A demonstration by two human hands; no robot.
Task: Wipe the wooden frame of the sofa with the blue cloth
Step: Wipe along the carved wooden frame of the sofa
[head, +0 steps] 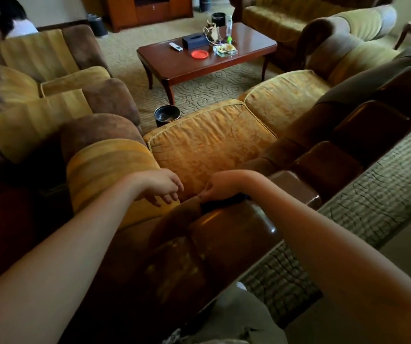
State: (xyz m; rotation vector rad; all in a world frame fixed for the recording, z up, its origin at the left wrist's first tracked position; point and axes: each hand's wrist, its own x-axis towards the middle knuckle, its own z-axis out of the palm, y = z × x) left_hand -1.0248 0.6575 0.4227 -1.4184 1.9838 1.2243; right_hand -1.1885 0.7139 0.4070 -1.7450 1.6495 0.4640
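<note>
The sofa's wooden frame [231,234] runs as a long glossy rail from near me, lower left, away to the upper right, and I lean over its back to reach the top edge. My left hand [158,186] hovers loose-fingered and empty over the armrest, while my right hand [224,186] presses the blue cloth [226,200], mostly hidden beneath it, onto the rail.

Dim warm interior, brighter toward the far coffee table [206,58] — glare streaks on the glossy wooden frame [229,229], deep shadow lower left, wide-angle bending at edges.
</note>
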